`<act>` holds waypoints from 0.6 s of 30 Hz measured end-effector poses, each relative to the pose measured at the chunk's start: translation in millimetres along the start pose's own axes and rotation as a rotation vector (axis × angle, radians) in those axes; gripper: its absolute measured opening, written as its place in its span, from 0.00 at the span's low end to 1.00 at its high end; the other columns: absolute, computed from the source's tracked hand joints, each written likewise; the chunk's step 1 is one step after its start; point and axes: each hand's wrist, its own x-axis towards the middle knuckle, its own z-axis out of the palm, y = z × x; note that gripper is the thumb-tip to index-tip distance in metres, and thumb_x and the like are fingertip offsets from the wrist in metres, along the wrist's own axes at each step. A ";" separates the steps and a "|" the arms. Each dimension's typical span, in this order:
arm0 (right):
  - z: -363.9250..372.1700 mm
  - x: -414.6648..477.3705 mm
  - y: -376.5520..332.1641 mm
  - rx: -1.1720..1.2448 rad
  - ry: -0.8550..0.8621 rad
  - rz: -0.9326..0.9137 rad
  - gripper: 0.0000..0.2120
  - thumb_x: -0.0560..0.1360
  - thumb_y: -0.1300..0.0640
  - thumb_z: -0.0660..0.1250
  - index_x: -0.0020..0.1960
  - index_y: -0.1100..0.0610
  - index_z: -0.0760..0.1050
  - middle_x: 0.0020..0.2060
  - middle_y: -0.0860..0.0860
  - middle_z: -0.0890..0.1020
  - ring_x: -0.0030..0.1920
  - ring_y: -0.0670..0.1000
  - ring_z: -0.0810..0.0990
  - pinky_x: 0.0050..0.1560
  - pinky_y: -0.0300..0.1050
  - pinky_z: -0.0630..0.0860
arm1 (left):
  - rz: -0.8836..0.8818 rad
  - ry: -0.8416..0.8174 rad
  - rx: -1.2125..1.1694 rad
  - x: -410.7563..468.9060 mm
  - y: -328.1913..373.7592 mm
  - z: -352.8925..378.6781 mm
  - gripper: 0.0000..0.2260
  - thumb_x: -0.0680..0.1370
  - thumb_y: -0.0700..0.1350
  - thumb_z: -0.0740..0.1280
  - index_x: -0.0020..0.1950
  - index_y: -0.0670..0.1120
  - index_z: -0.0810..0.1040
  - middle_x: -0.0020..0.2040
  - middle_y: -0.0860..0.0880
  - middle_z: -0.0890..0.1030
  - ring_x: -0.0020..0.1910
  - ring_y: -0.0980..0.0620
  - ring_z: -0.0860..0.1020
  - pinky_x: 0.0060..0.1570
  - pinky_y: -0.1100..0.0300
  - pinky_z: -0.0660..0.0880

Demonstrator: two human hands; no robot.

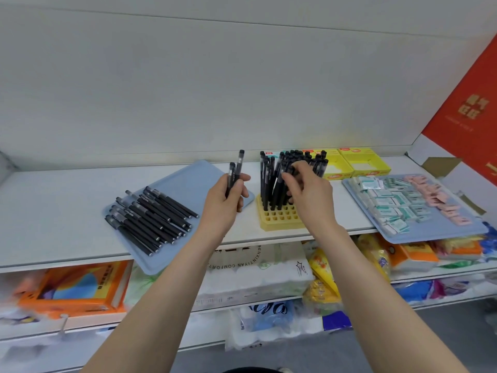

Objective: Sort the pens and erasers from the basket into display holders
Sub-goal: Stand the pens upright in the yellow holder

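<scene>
Left hand (228,203): grips a bundle of pens (233,173) upright, caps up, with fingers and thumb curled round the lower barrels; hovers just left of the yellow holder (279,218).

Right hand (309,196): pinches a single pen (278,188) near its cap with curled fingertips. Tilted, lower end down among the holder's sockets; cannot tell whether fully seated.

Standing pens (293,160): fill the far rows of the holder; near rows of sockets vacant.

Loose pens (150,219): lie roughly side by side on a blue tray (188,179), left of the holder.

Erasers (398,203): lie wrapped, white-green and pink, on a second blue tray (435,234), right of the holder.

Yellow boxes (363,164): sit behind and right of the holder, apparently meant for the erasers.

Handling, as judged: pens light, stiff and smooth-barrelled, likely to slide out of a loose bundle. Best taken singly, high on the barrel just below the cap, leaving the tip free to find a socket. Erasers small and light; best pinched across the short sides.
</scene>
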 end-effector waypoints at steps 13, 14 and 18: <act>-18.6 2.2 -55.3 0.348 -0.040 0.017 0.06 0.78 0.53 0.67 0.51 0.54 0.80 0.42 0.47 0.81 0.41 0.43 0.78 0.41 0.36 0.73 | 0.033 -0.211 0.041 -0.4 5.5 15.9 0.09 0.83 0.42 0.60 0.50 0.49 0.79 0.35 0.52 0.75 0.31 0.54 0.69 0.32 0.66 0.68; -19.5 2.7 -56.6 0.446 -0.089 0.065 0.06 0.78 0.56 0.67 0.51 0.56 0.80 0.41 0.48 0.82 0.38 0.41 0.79 0.38 0.34 0.74 | 0.035 -0.235 0.052 -1.5 7.1 18.5 0.09 0.83 0.41 0.60 0.50 0.49 0.78 0.36 0.51 0.77 0.31 0.56 0.71 0.33 0.68 0.69; -24.3 4.8 -35.9 0.586 -0.080 0.192 0.03 0.79 0.57 0.66 0.50 0.57 0.77 0.39 0.52 0.83 0.37 0.47 0.81 0.33 0.42 0.75 | 0.019 -0.227 0.090 2.0 -0.1 20.2 0.09 0.83 0.43 0.60 0.56 0.52 0.79 0.46 0.54 0.84 0.47 0.59 0.80 0.54 0.60 0.76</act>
